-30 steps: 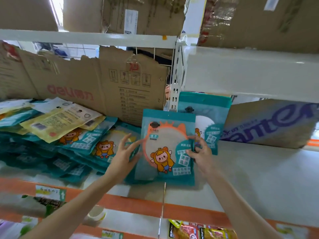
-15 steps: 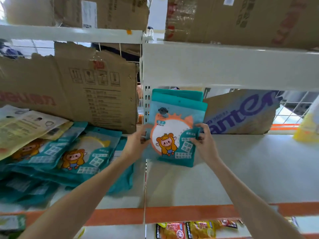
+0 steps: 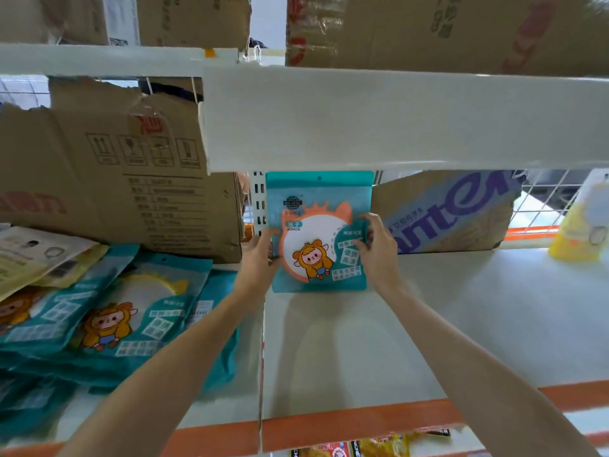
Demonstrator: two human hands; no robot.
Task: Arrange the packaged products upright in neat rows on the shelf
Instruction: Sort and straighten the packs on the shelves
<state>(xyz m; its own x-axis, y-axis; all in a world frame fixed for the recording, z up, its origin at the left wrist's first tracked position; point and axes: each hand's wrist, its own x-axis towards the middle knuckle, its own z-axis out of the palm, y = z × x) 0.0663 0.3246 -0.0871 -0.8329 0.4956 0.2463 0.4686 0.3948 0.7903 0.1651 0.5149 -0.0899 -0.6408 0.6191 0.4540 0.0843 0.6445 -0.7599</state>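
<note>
Teal packet [image 3: 318, 232] stands upright at the back of the white shelf [image 3: 461, 324], its bottom edge on the board. The left hand [image 3: 260, 255] pinches its left edge and the right hand [image 3: 375, 245] its right edge. It looks light, thin and floppy, likely slick, so gripping both side edges seems wise.

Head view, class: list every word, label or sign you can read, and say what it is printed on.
"MIRROR": on the upright teal package held by both hands.
"ante": large purple letters, cut off at both ends, on the cardboard box to the right.
Chinese characters on the package, the table on the brown carton and the red letters at its left edge: too blurred to read.
</note>
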